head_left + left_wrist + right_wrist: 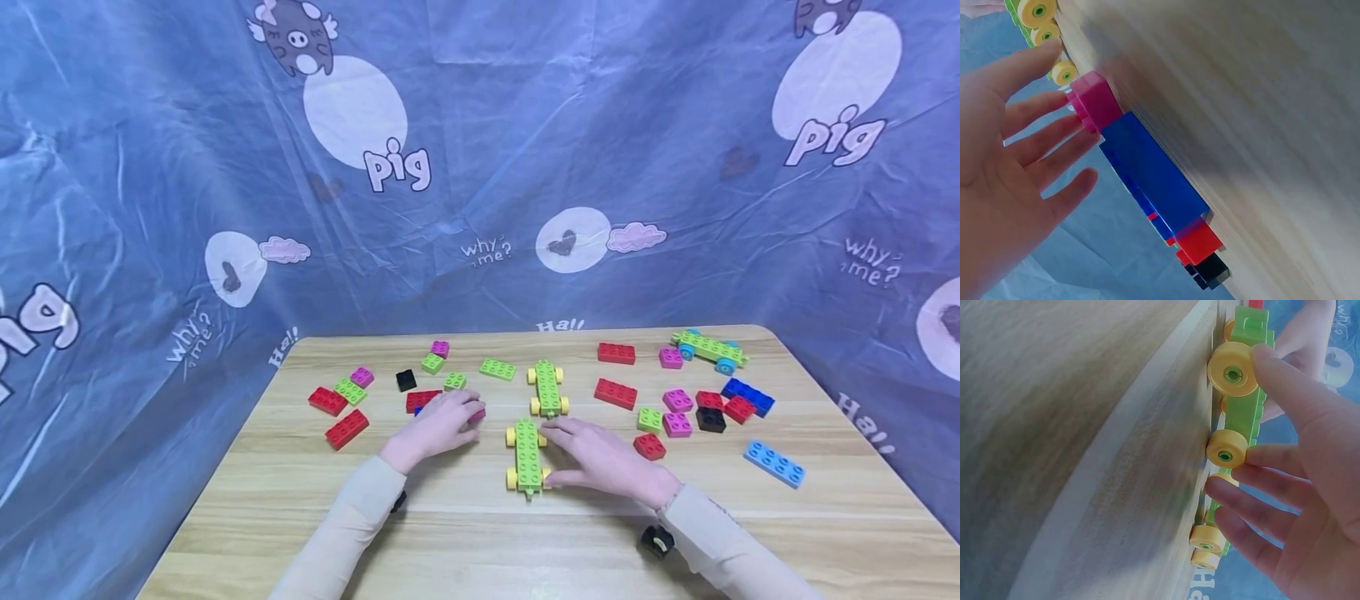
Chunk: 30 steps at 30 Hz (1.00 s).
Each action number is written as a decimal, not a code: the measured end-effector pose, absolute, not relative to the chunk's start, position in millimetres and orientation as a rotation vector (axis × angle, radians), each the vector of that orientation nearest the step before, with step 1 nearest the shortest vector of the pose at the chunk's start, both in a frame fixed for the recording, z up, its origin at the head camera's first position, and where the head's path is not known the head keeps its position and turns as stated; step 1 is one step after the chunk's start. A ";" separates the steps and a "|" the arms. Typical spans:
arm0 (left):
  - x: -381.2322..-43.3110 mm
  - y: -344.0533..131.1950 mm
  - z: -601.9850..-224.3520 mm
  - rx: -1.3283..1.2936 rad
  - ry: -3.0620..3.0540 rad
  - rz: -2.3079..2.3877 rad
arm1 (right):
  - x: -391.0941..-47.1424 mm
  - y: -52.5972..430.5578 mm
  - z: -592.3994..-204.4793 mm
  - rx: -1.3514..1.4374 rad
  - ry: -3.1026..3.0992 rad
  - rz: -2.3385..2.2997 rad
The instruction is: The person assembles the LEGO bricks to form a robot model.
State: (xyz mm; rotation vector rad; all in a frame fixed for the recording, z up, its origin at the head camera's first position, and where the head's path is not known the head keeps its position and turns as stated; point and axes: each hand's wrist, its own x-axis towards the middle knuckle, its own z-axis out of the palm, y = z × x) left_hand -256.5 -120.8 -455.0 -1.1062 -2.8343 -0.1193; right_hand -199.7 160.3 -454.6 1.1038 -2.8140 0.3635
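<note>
My left hand (442, 423) reaches over the bricks left of centre, its fingers extended and relaxed. In the left wrist view its fingertips are right at the studs of a magenta brick (1099, 100), beside a long blue brick (1154, 175). My right hand (607, 457) lies along the right side of a lime toy car base (528, 457) with yellow wheels. In the right wrist view the thumb is at one yellow wheel (1232, 370) and the index finger at another, the fingers loosely spread. A second lime car base (548, 385) stands just behind the first.
Red bricks (347, 429), lime bricks and a black brick (406, 380) lie at left. Several red, magenta and dark blue bricks are scattered at right, near a light blue plate (776, 464). A lime car base with blue wheels (708, 347) stands at the back right, before a blue curtain (480, 167).
</note>
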 end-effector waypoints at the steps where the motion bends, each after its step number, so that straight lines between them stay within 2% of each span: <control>1: -256.4 -120.2 -454.8 -1.128 -2.821 -0.125 | -199.6 160.4 -454.9 1.105 -2.811 0.365; 9: -254.0 -116.8 -450.4 -1.255 -2.779 -0.205 | -199.1 161.8 -457.4 1.102 -2.799 0.364; 18: -253.0 -117.4 -450.5 -1.097 -2.787 -0.122 | -199.1 161.6 -458.7 1.097 -2.794 0.360; 30: -254.1 -117.8 -454.6 -1.094 -2.783 -0.050 | -199.1 161.2 -456.2 1.100 -2.815 0.369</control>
